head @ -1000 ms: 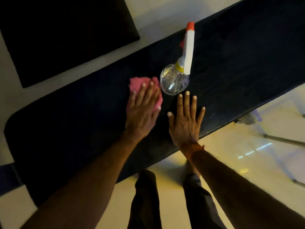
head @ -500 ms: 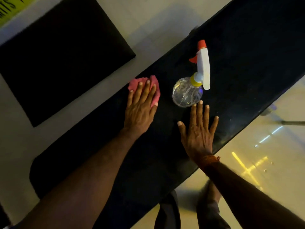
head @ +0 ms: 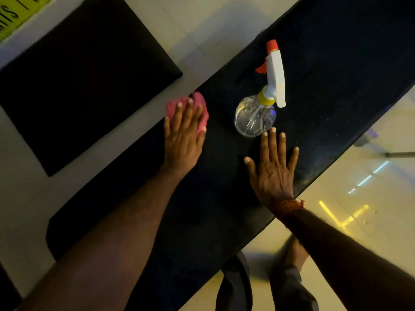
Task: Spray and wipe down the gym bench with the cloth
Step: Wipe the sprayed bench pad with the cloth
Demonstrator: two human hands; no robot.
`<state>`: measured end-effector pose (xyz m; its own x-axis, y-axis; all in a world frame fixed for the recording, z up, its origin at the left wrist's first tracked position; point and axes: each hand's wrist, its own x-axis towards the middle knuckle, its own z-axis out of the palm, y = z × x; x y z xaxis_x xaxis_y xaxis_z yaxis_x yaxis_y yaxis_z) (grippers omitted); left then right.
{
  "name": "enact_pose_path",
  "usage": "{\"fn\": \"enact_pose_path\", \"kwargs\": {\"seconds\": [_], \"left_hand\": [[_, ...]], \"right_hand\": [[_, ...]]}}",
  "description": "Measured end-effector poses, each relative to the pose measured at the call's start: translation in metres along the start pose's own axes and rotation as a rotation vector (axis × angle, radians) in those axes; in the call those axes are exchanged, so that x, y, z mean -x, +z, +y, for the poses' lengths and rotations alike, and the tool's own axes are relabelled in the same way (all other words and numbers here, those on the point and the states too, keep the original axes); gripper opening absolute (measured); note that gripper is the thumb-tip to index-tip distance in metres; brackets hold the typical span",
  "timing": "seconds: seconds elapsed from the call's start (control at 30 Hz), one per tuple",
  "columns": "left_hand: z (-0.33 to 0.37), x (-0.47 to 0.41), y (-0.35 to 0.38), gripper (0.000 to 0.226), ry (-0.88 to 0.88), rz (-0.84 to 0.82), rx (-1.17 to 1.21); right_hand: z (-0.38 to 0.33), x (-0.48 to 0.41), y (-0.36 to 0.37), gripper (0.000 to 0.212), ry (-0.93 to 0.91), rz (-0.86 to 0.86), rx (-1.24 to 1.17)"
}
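Observation:
A long black padded gym bench (head: 336, 63) runs diagonally across the view. My left hand (head: 183, 140) lies flat on a crumpled pink cloth (head: 197, 102) at the bench's far edge, pressing it down; most of the cloth is hidden under the fingers. A clear spray bottle (head: 254, 117) with a white trigger head, yellow collar and red nozzle stands on the bench to the right of the cloth. My right hand (head: 272, 171) rests flat on the pad with fingers spread, its fingertips just short of the bottle's base.
A black floor mat (head: 78, 86) lies beyond the bench on the pale floor. A yellow-green sign (head: 13, 16) shows at the top left corner. My legs (head: 265, 283) stand on the glossy floor at the bench's near side. A metal bar (head: 399, 154) crosses at right.
My left hand has slid the pink cloth away from me, from beside the bottle to the bench's far edge. The right hand stays flat near the bottle. The view has shifted.

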<state>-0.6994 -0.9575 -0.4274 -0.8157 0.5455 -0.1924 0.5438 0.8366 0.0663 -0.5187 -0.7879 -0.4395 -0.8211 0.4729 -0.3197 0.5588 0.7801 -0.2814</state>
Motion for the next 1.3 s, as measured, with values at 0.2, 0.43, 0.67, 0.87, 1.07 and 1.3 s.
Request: {"fn": "enact_pose_path", "kwargs": {"seconds": [0.2, 0.43, 0.67, 0.87, 1.07, 1.3], "left_hand": [[0.059, 0.06, 0.018, 0.067, 0.109, -0.002, -0.024], [0.045, 0.02, 0.006, 0.064, 0.031, -0.007, 0.015], [0.084, 0.105, 0.026, 0.063, 0.258, -0.027, 0.012], [0.104, 0.079, 0.026, 0.063, 0.068, 0.04, 0.024], [0.127, 0.126, 0.03, 0.062, 0.266, -0.004, 0.0], [0.182, 0.11, 0.035, 0.064, -0.212, 0.061, 0.037]], "right_hand": [[-0.004, 0.007, -0.002, 0.079, -0.012, 0.021, -0.004], [-0.003, 0.008, -0.001, 0.076, -0.026, 0.038, -0.003], [0.022, 0.013, -0.013, 0.071, -0.113, -0.047, -0.034], [0.062, 0.011, -0.03, 0.071, -0.215, -0.065, -0.044], [0.08, 0.003, -0.046, 0.07, -0.26, -0.097, -0.046], [0.105, -0.012, -0.061, 0.07, -0.372, -0.159, -0.08]]}}
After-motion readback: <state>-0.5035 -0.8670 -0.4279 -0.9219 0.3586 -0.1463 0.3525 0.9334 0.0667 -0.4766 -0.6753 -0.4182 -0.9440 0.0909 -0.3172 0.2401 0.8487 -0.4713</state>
